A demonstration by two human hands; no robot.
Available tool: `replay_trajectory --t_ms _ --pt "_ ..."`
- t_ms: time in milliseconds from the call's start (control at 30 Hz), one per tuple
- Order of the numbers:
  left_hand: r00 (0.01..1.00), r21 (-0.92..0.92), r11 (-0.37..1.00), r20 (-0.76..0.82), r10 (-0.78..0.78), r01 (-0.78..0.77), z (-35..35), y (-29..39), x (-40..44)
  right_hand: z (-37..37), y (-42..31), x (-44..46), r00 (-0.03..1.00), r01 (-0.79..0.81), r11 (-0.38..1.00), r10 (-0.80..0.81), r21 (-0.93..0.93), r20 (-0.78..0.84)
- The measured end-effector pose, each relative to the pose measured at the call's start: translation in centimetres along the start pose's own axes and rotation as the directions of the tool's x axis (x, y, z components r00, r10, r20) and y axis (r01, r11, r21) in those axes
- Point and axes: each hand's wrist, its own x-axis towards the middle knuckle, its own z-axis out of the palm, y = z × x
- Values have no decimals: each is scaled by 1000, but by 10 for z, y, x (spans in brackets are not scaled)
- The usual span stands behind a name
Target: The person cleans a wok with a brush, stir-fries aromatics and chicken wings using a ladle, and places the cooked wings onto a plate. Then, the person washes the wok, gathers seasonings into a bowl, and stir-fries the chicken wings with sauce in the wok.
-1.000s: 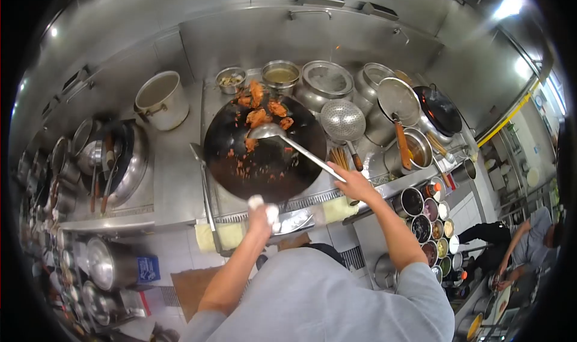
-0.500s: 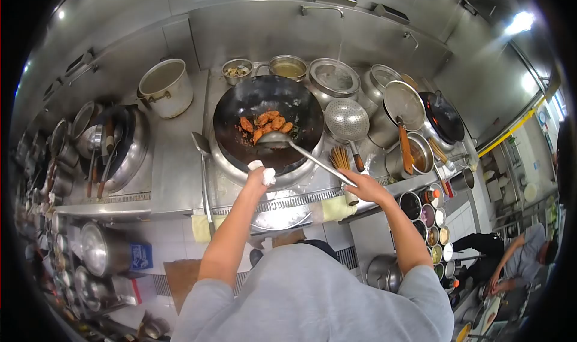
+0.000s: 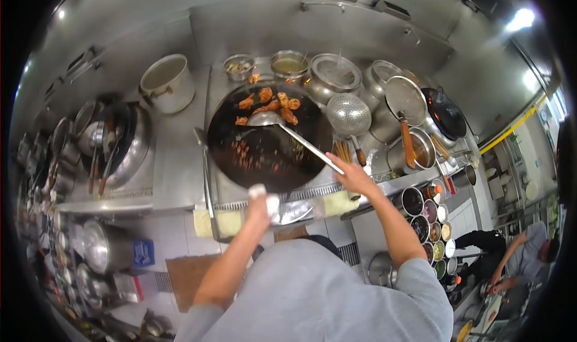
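My left hand [image 3: 258, 210] is closed on a white cloth [image 3: 272, 205] at the near rim of a large black wok [image 3: 264, 174]. In my right hand [image 3: 354, 178] is the handle of a metal ladle [image 3: 264, 120], whose bowl is over the far half of the wok. Browned orange food pieces [image 3: 273, 106] are around and beyond the ladle bowl, some apparently in the air. Small reddish bits [image 3: 243, 156] lie scattered on the dark wok surface.
Behind the wok stand small pots [image 3: 289, 64] and a lidded pot [image 3: 335, 72]. A perforated skimmer [image 3: 349, 115] is at its right, a long-handled tool [image 3: 207, 180] at its left. Ingredient containers [image 3: 433, 213] stand at the right; another person [image 3: 522, 255] is at the far right.
Since half a second ago, the wok has tilted, the food pieces have spread toward its far side, and the ladle has moved up with them. My left hand has moved slightly down.
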Motion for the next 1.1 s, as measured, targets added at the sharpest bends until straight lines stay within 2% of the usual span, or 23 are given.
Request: replay_trajectory --t_ms 33,67,100,167,200,267,300,333,367,400,433,467,500,533,567,600,633,700,833,933,967,1033,1100 --pt "998 -15 999 61 -33 34 0 5 31 -5 -1 -3 997 -15 995 8 95 71" --pt "993 -90 996 119 21 -10 4 9 59 -16 -4 -4 984 -73 993 56 98 171" --pt "999 -31 999 28 -43 44 29 33 50 -30 -7 -8 985 -62 994 47 87 169" --pt "990 -45 989 12 -140 141 46 56 37 -67 -18 -15 967 72 995 -54 -65 247" --pt "991 -46 990 8 -136 136 50 63 31 -92 -36 -17 930 -46 994 80 -102 358" --pt "986 -109 980 -10 -167 165 47 65 21 -82 -14 -12 927 -31 990 79 -134 366" --pt "990 -75 988 33 -134 136 33 54 35 -72 -1 -13 928 -25 983 91 -183 361" --pt "997 -82 996 64 -34 40 14 31 54 -55 -1 -6 922 -134 979 180 -154 342" --pt "992 -97 994 105 66 -56 -4 8 60 -16 29 0 969 -89 991 109 -96 223" --pt "998 -59 998 61 -6 9 -11 -1 45 -5 14 2 961 -169 974 197 -149 194" --pt "999 18 1000 29 22 -22 -10 -1 18 14 17 -1 976 -166 983 175 -73 133" --pt "998 -59 997 28 61 -59 -17 -10 12 27 22 -11 996 -82 996 81 30 29" --pt "999 -12 999 16 39 -39 -10 2 -9 42 22 -19 998 15 991 -6 132 -68" --pt "999 18 1000 28 16 -16 -15 5 -3 40 6 -27 998 11 989 -2 144 -64" --pt "999 43 999 36 -9 7 -18 8 4 25 -26 -37 956 -294 820 266 491 127" --pt "1000 -27 999 -6 -18 18 0 25 7 12 -51 -44 819 -563 462 418 685 392" --pt "1000 -27 999 16 -22 23 5 34 26 5 -66 -46 817 -568 460 418 682 398" --pt "998 -52 997 -3 -58 57 22 57 29 -10 -80 -39 837 -466 139 389 874 385" --pt "994 81 993 64 -89 84 29 63 19 -13 -65 -24 822 -419 60 448 906 351" --pt "969 223 944 14 246 -243 36 31 9 -12 -71 -28 778 -425 13 516 905 357" --pt "956 199 937 1 293 -288 32 12 -2 -14 -72 -26 747 -437 11 561 900 356" --pt "902 364 852 -66 427 -377 10 -34 -1 -17 -72 -22 735 -518 -53 483 854 476" --pt "907 301 884 -110 406 -359 22 -41 -20 -21 -79 -18 767 -539 -105 350 836 538"
